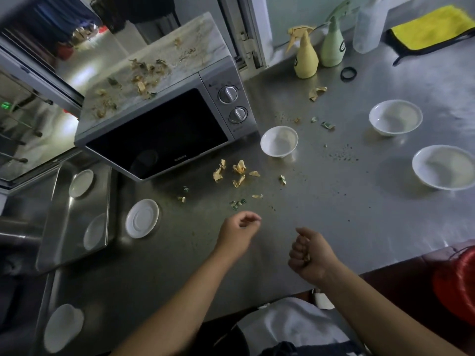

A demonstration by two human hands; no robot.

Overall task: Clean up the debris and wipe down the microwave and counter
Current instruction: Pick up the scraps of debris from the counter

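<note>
Stainless steel counter (334, 214), dull grey and speckled with fine dark crumbs between the bowls. Strewn across it, crumpled yellow paper scraps (237, 172) just in front of the silver microwave (164, 119), with small green bits (237, 203) nearer the hands and more yellow and green pieces (318, 92) farther back by the bottles. Piled on the microwave's pale top, a further scatter of brownish-yellow and green debris (141, 75); door dark and shut, two round dials at its right side.

Left hand (237, 233) held over the counter just short of the green bits, fingers loosely curled, holding nothing visible. Right hand (309, 253) clenched into a fist, a sliver of yellow scrap (306, 258) showing between the fingers.

Three white bowls (279, 141) upright to the right of the microwave. White saucer (142, 218) on the counter to the left, more saucers in and beside the steel tray (61, 227). At the back, yellow spray bottle (305, 56) beside green spray bottle (332, 44), black ring (348, 73) near them, folded yellow cloth (431, 28) at far right.
</note>
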